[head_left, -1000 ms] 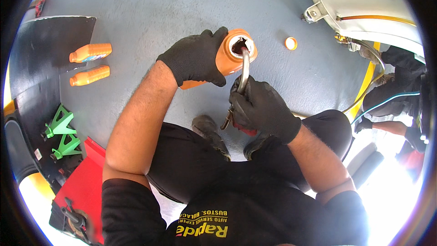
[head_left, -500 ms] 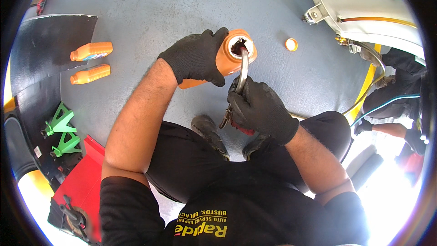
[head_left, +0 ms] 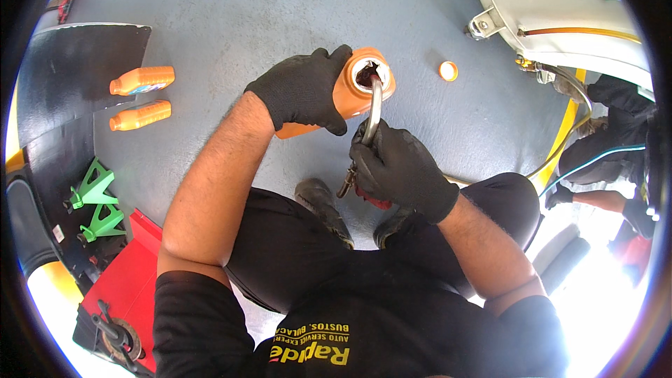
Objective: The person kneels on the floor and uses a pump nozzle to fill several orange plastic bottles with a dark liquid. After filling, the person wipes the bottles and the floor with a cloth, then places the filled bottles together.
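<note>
While I crouch over the grey-blue floor (head_left: 231,21), my left hand (head_left: 302,91), in a black glove, is wrapped shut around the body of an orange plastic bottle (head_left: 350,91), holding it tilted with its open mouth turned up toward me so I can see inside. My right hand (head_left: 399,168), also gloved, is closed around a curved metal nozzle with a red grip (head_left: 371,122); its tip rests just inside the bottle's neck, which keeps the two lined up. The small orange screw cap (head_left: 448,70) lies on the floor to my right, apart from the bottle. Two more orange bottles (head_left: 141,96) lie on their sides well off to my left, near a black mat (head_left: 77,63) and green jack stands (head_left: 94,203).
</note>
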A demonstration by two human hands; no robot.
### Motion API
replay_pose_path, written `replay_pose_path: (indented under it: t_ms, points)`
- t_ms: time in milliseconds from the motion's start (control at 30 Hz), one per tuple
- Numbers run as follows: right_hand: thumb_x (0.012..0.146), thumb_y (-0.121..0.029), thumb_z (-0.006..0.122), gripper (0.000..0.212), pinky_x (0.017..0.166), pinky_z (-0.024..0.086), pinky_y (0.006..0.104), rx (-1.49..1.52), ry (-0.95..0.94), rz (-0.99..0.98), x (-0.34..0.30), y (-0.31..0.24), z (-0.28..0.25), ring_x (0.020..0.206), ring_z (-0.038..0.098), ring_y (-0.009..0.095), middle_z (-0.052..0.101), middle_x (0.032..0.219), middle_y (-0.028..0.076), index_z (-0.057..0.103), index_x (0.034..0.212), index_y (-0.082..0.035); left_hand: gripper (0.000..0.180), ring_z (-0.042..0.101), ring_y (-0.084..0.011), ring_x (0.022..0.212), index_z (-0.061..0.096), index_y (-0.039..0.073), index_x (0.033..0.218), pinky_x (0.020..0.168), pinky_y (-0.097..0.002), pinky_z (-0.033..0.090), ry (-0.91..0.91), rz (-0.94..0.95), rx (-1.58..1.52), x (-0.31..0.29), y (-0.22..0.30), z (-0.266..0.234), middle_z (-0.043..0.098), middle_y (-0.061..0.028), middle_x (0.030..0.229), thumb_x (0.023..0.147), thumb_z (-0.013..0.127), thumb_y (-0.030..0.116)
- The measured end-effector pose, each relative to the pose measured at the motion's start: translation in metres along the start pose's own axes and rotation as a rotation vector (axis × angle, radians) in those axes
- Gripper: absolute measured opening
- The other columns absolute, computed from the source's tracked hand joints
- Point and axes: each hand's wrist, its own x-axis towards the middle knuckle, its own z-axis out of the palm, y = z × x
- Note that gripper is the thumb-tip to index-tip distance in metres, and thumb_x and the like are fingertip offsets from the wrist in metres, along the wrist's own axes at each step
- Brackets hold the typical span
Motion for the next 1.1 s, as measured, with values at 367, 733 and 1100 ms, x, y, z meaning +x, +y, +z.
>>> replay_pose_path:
  t_ms: [367,733,1100]
  points:
    - [0.104,-0.026,0.06,0.026,0.072,0.056,0.0516,0.025,-0.005,-0.004,0.002,-0.001,0.001,0.071,0.072,0.04,0.069,0.075,0.019,0.06,0.105,0.0,0.12,0.07,-0.0406,0.119,0.04,0.009,0.158,0.103,-0.0514,0.058,-0.019,0.008,-0.016,0.0,-0.003,0.002,0.067,-0.0255,0.133,0.059,0.099,0.04]
    - [0.103,-0.027,0.062,0.025,0.074,0.057,0.0501,0.019,-0.016,0.031,0.002,0.0,0.003,0.075,0.073,0.038,0.07,0.08,0.018,0.061,0.107,-0.002,0.12,0.071,-0.0405,0.119,0.039,0.01,0.159,0.103,-0.0532,0.057,-0.011,0.0,-0.015,0.002,-0.005,0.003,0.067,-0.0251,0.133,0.058,0.098,0.038]
    - [0.101,-0.023,0.065,0.021,0.075,0.058,0.049,-0.117,0.01,-0.117,0.005,0.013,0.01,0.082,0.072,0.036,0.067,0.091,0.017,0.064,0.106,-0.003,0.114,0.073,-0.0402,0.113,0.043,0.01,0.154,0.099,-0.0522,0.058,-0.013,0.009,-0.022,0.001,-0.004,0.0,0.069,-0.0253,0.127,0.059,0.098,0.039]
